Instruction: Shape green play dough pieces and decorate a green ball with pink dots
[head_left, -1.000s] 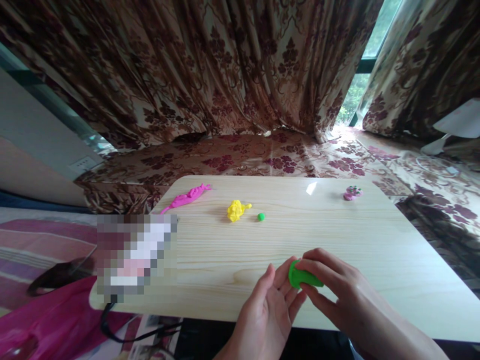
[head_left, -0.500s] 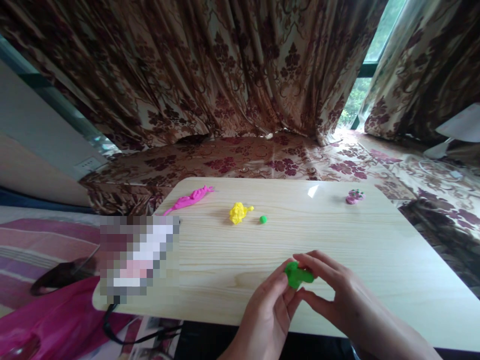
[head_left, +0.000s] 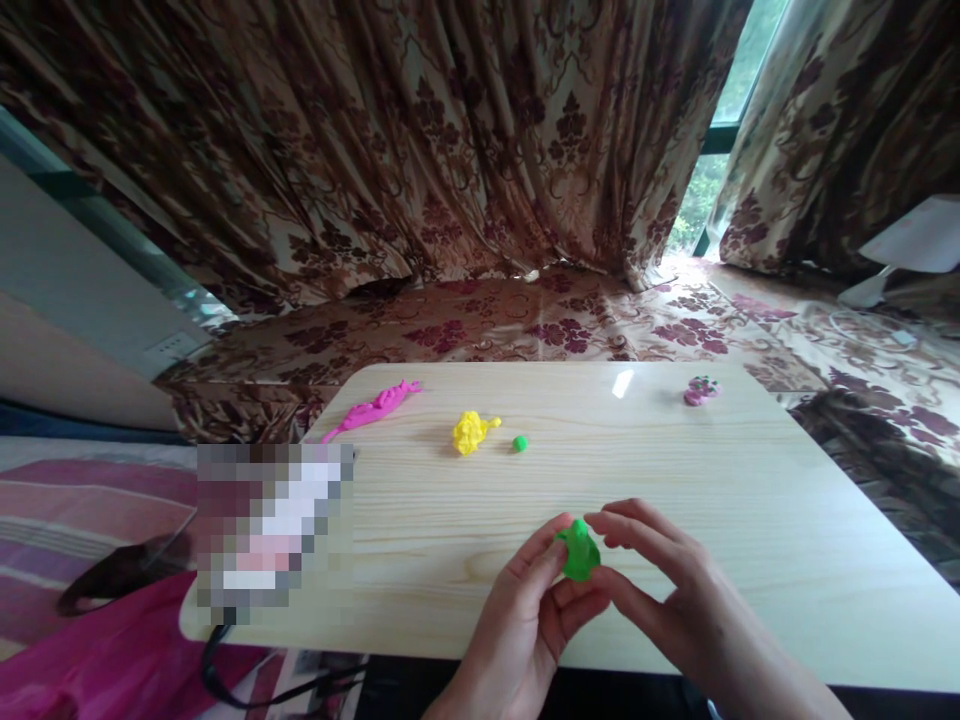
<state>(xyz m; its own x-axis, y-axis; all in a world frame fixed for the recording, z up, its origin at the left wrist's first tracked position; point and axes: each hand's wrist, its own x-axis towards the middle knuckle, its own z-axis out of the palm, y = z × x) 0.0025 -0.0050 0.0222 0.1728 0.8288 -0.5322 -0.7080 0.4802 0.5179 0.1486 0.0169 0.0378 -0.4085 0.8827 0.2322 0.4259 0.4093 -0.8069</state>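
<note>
A flattened, bright green lump of modelling clay (head_left: 579, 556) with a small knob on top is held over the near side of the table. My left hand (head_left: 521, 610) pinches its left edge between thumb and fingers, the other fingers curled beneath. On the other side, my right hand (head_left: 671, 575) has its thumb at the clay's lower right edge and its forefinger close to the knob, lightly gripping it. Farther back lie a small green clay ball (head_left: 520, 443) and a knobbly yellow clay piece (head_left: 470, 433) with a short stalk.
On the pale wooden table (head_left: 420, 540) a long pink clay piece (head_left: 379, 405) lies at the back left, and a pink-and-green clay piece (head_left: 702, 390) at the back right. A blurred-out object (head_left: 277, 530) covers the left edge. A white lamp (head_left: 911, 240) stands beyond at right.
The green clay has turned in my fingers: its arm that pointed right no longer shows, and a knob stands on top. Both hands have shifted slightly left.
</note>
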